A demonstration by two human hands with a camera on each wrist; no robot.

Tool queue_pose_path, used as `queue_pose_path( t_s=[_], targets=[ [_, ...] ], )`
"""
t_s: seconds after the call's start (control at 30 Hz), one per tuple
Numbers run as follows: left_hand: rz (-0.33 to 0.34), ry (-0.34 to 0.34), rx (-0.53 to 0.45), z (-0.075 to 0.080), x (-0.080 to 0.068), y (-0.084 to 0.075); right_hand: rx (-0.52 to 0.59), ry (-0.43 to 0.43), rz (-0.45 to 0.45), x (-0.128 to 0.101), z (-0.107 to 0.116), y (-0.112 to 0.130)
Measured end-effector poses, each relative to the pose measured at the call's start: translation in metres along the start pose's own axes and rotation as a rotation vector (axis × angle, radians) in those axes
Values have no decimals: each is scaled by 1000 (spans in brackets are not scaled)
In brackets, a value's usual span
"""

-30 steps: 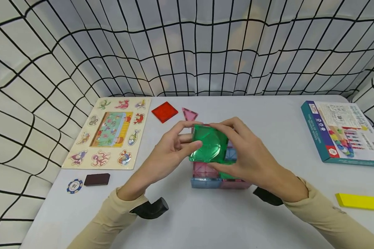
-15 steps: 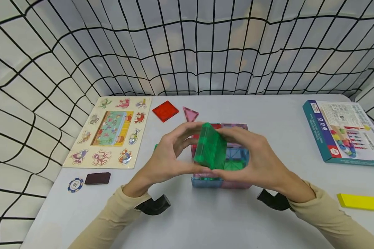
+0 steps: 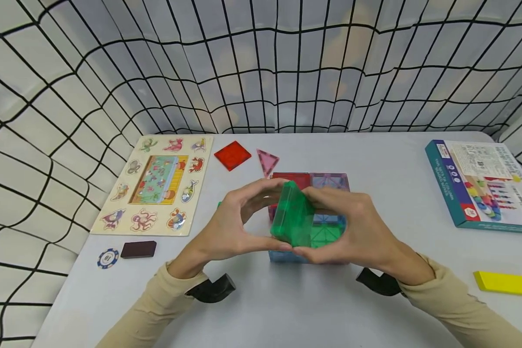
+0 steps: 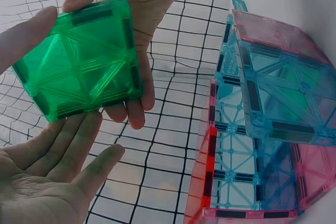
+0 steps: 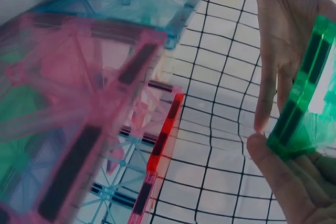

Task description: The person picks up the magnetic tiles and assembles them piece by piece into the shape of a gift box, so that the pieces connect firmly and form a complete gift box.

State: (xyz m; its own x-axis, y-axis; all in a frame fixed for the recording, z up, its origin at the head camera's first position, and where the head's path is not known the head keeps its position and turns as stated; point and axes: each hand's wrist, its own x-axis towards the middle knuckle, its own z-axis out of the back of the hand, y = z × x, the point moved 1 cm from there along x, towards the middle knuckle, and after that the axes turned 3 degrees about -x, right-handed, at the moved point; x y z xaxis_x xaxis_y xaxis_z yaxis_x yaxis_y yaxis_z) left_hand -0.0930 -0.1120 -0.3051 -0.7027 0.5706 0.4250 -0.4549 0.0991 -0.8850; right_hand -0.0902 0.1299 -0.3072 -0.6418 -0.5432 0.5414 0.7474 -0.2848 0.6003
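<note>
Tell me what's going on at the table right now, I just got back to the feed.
A person holds a green magnetic tile between both hands, the left hand and right hand pinching its edges, tilted on edge above a box-like tile structure of pink, blue and red tiles. A red square tile and a pink triangle tile lie loose on the table behind it.

Yellow block (image 3: pixel 508 283) cut by right edge, small green piece (image 3: pixel 219 204) mostly behind left hand (image 3: pixel 226 232)
</note>
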Motion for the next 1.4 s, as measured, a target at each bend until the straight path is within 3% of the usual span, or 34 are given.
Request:
queue_pose_path(
  t_s=[0.33, 0.57, 0.9, 1.03, 1.2, 1.3, 1.4],
  targets=[
    [-87, -27, 103, -1, -1, -6, 1, -2, -25, -1, 1, 4],
    [-99, -63, 144, 2, -7, -4, -59, -114, -2, -1, 9, 4],
    [-115, -77, 175, 1, -11, -6, 210, -88, -37, -3, 17, -4],
    [-90, -100, 177, 7, -12, -10, 279, -68, -71, -4, 25, -4],
    [-21, -147, 191, 23, -21, -13, 305, -154, -118, -9, 45, -12],
    [66, -145, 243, 34, -31, -6, 307, -226, -171, -14, 57, -19],
    [186, -121, 300, 39, -44, 10, 317, -275, -250, -19, 65, -25]
  ],
)
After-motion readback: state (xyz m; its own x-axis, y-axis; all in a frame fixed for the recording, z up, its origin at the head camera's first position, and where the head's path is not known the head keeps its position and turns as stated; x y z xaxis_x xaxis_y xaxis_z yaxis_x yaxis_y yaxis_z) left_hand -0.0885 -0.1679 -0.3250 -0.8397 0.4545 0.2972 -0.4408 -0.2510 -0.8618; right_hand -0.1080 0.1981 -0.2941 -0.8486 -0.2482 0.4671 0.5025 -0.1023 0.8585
